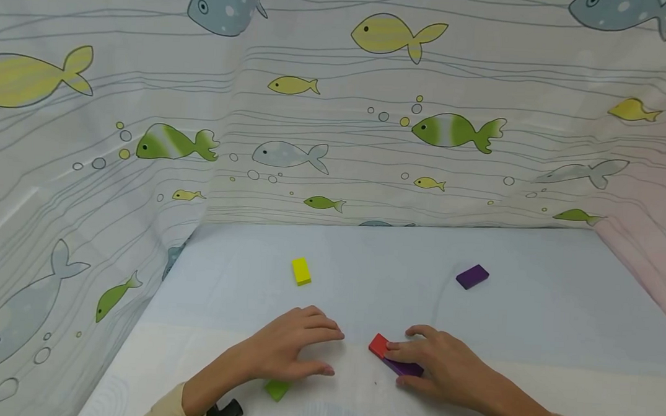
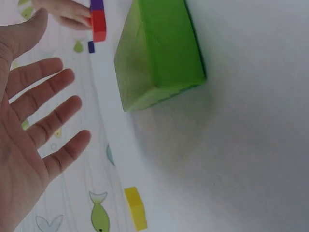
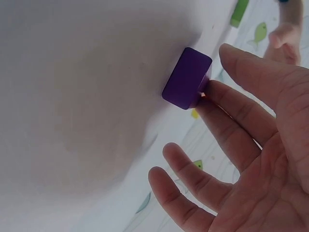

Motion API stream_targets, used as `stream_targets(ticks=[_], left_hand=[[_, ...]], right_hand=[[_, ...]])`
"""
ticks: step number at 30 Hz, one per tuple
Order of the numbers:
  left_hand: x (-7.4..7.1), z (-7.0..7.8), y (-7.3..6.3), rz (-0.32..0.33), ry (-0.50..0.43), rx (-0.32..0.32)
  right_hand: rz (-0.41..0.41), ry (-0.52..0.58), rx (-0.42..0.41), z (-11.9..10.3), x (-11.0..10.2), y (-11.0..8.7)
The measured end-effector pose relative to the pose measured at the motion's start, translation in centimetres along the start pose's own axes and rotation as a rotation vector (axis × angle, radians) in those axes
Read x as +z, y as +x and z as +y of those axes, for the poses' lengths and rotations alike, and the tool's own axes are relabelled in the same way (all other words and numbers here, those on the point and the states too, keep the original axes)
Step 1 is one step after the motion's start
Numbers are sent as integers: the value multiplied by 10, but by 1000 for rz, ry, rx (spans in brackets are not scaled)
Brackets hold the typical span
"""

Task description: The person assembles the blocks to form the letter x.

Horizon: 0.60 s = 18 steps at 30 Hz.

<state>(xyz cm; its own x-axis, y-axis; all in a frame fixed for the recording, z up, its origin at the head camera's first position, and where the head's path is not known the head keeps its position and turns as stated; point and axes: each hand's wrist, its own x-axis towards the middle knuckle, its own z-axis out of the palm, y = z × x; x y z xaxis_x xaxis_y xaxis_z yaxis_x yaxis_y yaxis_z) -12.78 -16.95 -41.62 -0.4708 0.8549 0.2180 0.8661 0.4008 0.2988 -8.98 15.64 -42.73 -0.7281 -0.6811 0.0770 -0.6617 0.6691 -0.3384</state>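
Note:
A red block [image 1: 378, 345] and a purple block [image 1: 404, 367] lie end to end on the table. My right hand [image 1: 449, 368] is over them, its fingertips touching near where they meet. In the right wrist view the purple block [image 3: 187, 78] shows end-on, with a small gap between it and the thumb. My left hand [image 1: 290, 344] hovers left of the pair, fingers spread and holding nothing. A green block [image 1: 277, 389] lies below the left wrist, partly hidden in the head view; the green block [image 2: 169, 48] looks large in the left wrist view.
A yellow block [image 1: 301, 272] lies farther back on the left. Another purple block [image 1: 472, 277] lies at the back right. Behind the white table [image 1: 364, 253] hangs a fish-patterned curtain [image 1: 325, 121], which also runs along the left side.

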Motion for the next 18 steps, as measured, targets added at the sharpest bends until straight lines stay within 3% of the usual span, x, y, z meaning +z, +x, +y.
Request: stream_targets(ticks=[18], left_hand=[[1,-7,-18,134,-7,15]], right_hand=[[-2,27,-16,1,-1,-1]])
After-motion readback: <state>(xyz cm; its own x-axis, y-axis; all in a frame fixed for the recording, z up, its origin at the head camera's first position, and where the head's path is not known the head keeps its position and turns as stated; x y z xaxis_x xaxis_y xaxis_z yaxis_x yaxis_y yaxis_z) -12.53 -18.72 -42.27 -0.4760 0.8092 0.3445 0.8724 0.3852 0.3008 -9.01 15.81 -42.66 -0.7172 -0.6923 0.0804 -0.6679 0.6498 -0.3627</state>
